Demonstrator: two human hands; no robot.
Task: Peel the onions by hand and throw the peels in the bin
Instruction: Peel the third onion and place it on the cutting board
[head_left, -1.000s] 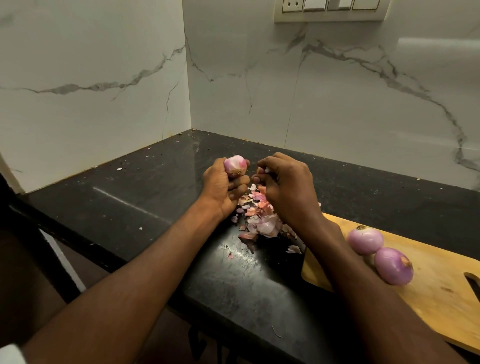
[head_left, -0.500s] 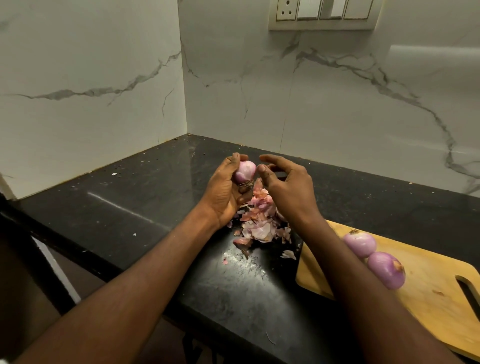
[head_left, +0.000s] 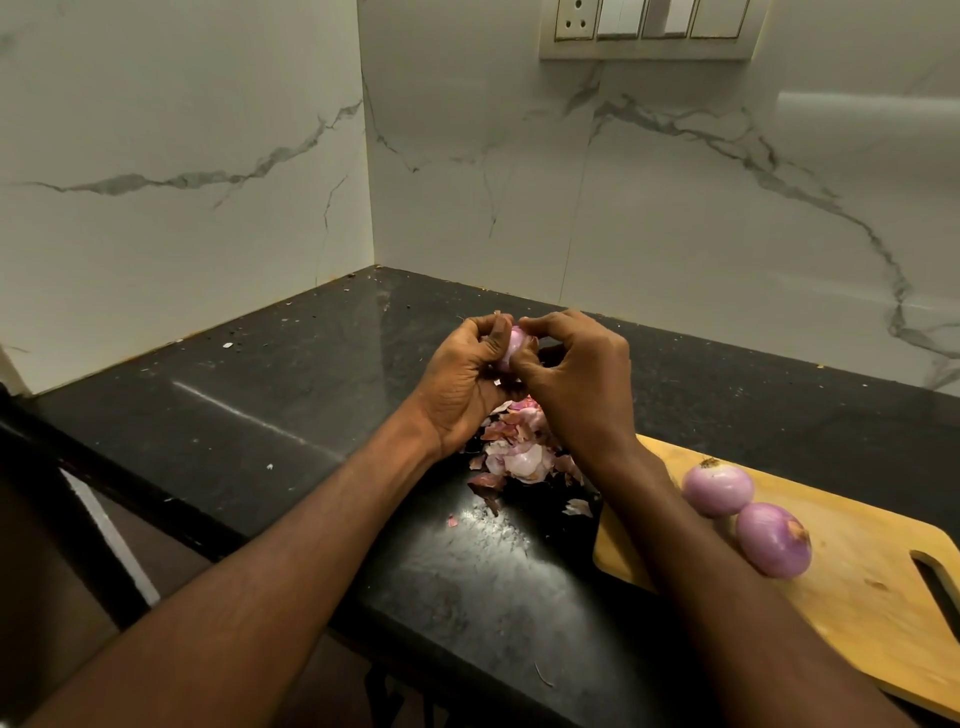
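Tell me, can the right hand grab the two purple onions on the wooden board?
Probably yes, but not yet. The right hand is busy picking at the small pink onion held by the left hand. The two round purple onions lie uncovered on the wooden cutting board.

Surface (head_left: 291, 415): glossy black w/ fine pale speckles. Walls (head_left: 182, 156): white marble look, grey veins. Held onion (head_left: 515, 344): pale pink-white. Peel pile (head_left: 519, 447): pink, reddish & white bits. Two onions (head_left: 718, 488) (head_left: 774, 540) on board: purple-pink, brownish tips. Cutting board (head_left: 857, 613): light yellow-brown wood grain. Switch plate (head_left: 649, 26): cream/white.
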